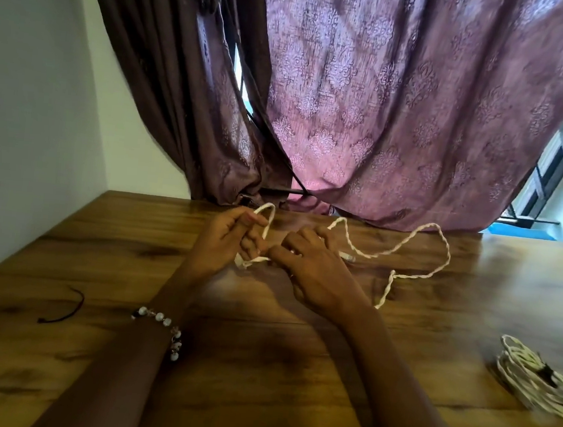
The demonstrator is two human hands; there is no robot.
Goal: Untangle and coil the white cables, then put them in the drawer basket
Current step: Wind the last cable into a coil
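Observation:
A white twisted cable (404, 242) lies in loose loops across the far middle of the wooden table (96, 264). My left hand (225, 242) holds a small loop of it upright, with the cable's end sticking out below the fingers. My right hand (309, 267) pinches the same cable just beside the left hand, and the rest trails off to the right behind it. A second white cable (539, 379), coiled and bound with a dark tie, lies at the table's right edge. No drawer basket is in view.
A thin dark tie (64, 309) lies on the table at the left. Brown patterned curtains (387, 103) hang right behind the table's far edge. A white wall stands to the left and a window with bars to the right.

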